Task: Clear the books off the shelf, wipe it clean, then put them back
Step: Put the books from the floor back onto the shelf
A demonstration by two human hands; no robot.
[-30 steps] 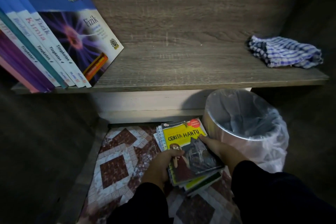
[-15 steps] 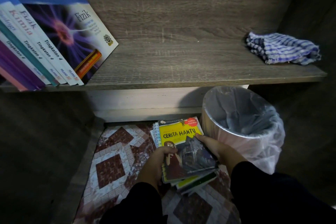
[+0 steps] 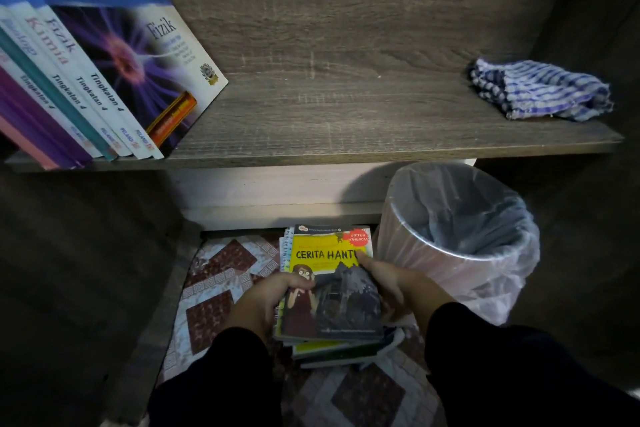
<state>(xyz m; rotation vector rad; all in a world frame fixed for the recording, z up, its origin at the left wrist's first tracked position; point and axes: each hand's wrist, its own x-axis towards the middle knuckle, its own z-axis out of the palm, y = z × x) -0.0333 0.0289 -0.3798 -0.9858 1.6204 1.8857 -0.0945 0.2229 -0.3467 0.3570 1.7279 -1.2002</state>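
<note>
Both hands, left hand [image 3: 263,305] and right hand [image 3: 394,288], clamp the small pile of paper books [image 3: 329,298] from each side, probably to lift it back onto the grey wooden shelf [image 3: 346,121].

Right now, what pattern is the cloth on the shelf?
Blue and white stripes, head view: cloth, shelf.

Leaning textbooks [image 3: 69,87] cropped at left.

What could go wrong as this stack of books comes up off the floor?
The stack of books is uneven, with lower books jutting out past the top one; gripped only at its sides by the left hand and right hand, some could slide out. The bin stands close on the right and could get knocked. The cloth occupies the shelf's right end.
</note>
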